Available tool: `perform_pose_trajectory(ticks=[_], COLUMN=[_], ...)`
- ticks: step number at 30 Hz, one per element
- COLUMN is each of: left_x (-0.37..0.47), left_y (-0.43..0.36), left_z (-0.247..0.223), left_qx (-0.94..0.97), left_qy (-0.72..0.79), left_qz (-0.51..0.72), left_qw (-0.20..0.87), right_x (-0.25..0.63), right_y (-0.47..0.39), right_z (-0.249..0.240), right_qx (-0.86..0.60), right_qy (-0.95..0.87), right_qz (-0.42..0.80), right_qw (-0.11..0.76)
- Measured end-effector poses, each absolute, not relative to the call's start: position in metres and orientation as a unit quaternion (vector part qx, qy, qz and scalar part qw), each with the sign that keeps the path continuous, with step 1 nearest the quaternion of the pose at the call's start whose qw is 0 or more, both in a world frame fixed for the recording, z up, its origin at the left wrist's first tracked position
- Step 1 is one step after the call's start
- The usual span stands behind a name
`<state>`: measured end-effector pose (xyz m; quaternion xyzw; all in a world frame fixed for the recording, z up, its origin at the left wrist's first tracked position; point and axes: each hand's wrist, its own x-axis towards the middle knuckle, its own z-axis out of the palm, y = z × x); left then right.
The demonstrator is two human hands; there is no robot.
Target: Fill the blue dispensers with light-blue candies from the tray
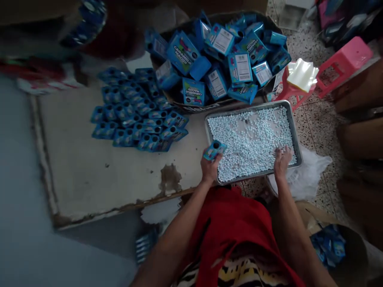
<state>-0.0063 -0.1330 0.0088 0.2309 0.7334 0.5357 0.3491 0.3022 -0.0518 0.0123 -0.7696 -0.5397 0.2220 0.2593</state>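
My left hand [210, 166] is closed round a small blue candy box [214, 150] with a dark round hole in its upper face. It holds the box over the left edge of a metal tray [296, 137]. Small pale blue and white round candies [248, 147] cover most of the tray's bottom. At the tray's right side my right hand [282, 159] reaches down among the candies. Its fingertips are partly sunk in them, and the fingers look spread. Whether any candies lie under the palm is hidden.
Rows of blue boxes with round holes [134, 111] stand on the worn table [89, 175]. Behind the tray, a large carton is heaped with printed blue boxes [218, 59]. Pink stools [344, 65] and a clear plastic bag [314, 171] are at the right.
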Motion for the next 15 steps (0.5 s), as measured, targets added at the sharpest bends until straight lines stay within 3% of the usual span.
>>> perform_pose_trajectory(ticks=[3, 5, 8, 15], left_x=[-0.021, -0.022, -0.039, -0.13], left_y=[-0.087, -0.075, -0.081, -0.117], left_z=[-0.017, -0.021, -0.008, 0.01], left_qx=[0.212, 0.21, 0.232, 0.2], left_qy=[0.724, 0.713, 0.712, 0.803], left_qz=[0.571, 0.582, 0.562, 0.509], left_qw=[0.324, 0.331, 0.351, 0.239], right_x=[0.295, 0.289, 0.279, 0.248], right_y=[-0.039, -0.043, -0.058, -0.083], right_z=[-0.01, -0.017, -0.018, -0.022], right_qx=[-0.828, -0.835, -0.812, -0.724], right_qy=[-0.513, -0.515, -0.547, -0.632], right_qz=[0.167, 0.144, 0.118, 0.192], right_qw=[0.154, 0.13, 0.164, 0.197])
